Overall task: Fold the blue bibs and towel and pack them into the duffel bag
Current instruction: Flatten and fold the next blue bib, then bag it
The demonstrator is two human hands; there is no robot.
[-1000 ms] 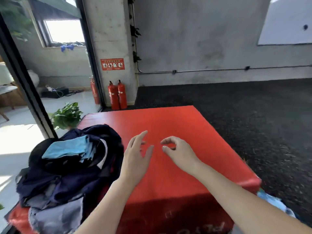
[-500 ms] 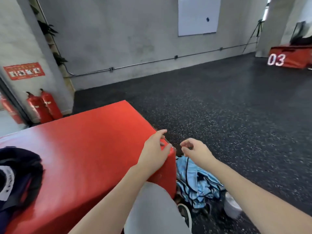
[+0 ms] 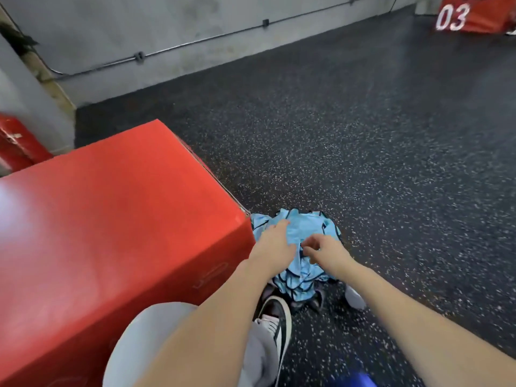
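red box [image 3: 472, 18], white "03"

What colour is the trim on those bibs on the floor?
Black trim on light blue bibs, clearest in the head view.

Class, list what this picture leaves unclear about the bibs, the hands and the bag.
Head view:
- Bibs: how many lie in the heap cannot be counted; crumpled together, partly covered by both hands.
- Towel: not tellable from the bibs.
- Left hand: fingertips blurred; flat on the cloth.
- Right hand: grip unclear; motion blur.
- Duffel bag: out of frame.
- Blue shape: cut off by the bottom edge.
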